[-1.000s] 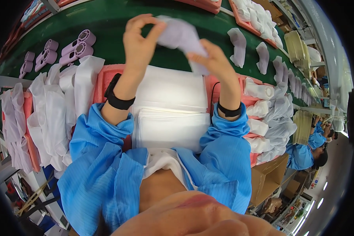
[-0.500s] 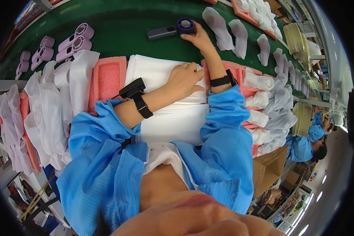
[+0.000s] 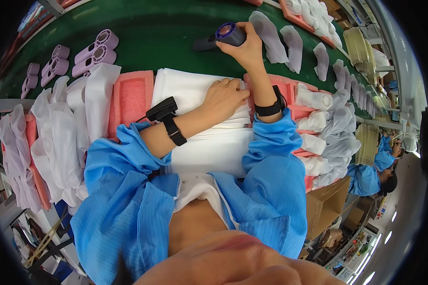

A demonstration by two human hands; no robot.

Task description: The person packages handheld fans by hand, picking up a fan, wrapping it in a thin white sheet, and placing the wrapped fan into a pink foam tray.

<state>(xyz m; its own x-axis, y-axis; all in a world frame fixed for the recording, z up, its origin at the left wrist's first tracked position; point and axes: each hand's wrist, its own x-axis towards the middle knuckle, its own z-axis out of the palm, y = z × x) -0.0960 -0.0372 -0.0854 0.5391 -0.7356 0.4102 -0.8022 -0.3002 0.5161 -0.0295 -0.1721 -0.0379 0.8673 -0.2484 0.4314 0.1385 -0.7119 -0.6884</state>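
The right hand [image 3: 242, 47] grips a dark device [image 3: 221, 38] (long axis left-right, purple head rightward); the left hand [image 3: 226, 97] lies open on white bags [image 3: 190, 90].

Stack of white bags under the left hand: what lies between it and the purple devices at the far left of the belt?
In the head view, a pink foam tray and loose white bags lie between the stack of white bags and the purple devices.

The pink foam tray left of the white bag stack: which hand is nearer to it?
Left. The left hand rests on the white bag stack beside the pink foam tray; the right hand is farther, gripping the dark handheld device on the green belt.
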